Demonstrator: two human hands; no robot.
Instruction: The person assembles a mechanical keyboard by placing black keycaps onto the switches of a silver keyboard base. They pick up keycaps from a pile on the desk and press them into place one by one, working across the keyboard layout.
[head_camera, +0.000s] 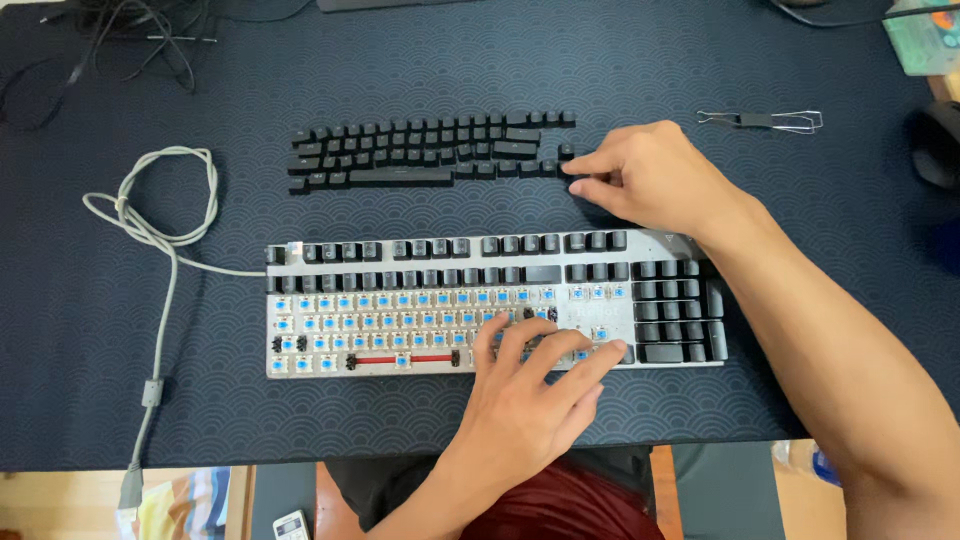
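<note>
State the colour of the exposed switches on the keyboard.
Blue, on the keyboard; the head view shows them best.

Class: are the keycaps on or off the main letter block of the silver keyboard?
Mostly off: the silver mechanical keyboard shows bare blue switches; removed black keycaps lie above it.

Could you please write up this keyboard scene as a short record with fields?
Surface: dark patterned desk mat
Keyboard: many keycaps off, blue switches bare
Removed keycaps: black, laid in rows beyond the keyboard
Left hand: resting on the keyboard's lower right switches
Right hand: fingers at the right end of the keycap rows
Wire puller: lying apart, upper right
Cable: grey, looped at left
</note>
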